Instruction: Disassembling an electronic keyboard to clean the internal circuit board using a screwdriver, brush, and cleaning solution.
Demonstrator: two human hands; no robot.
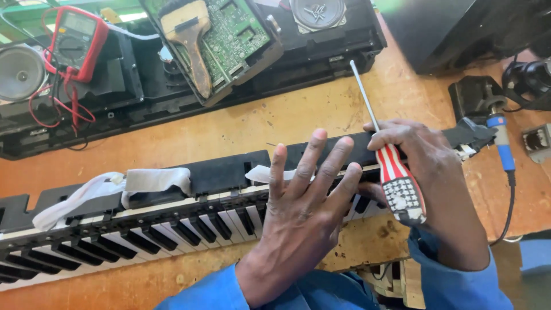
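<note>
Two hands on keyboard — multimeter (red), brush beyond.

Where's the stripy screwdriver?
In the head view, right of centre: the screwdriver is in the right hand, above the keyboard, beside the left hand.

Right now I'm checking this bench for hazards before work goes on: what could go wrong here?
The right hand grips the screwdriver with its shaft angled up toward the open casing; a slip might jab it. The left hand lies flat on the keyboard keys, which could flex. The soldering iron lies close to the right wrist.
</note>
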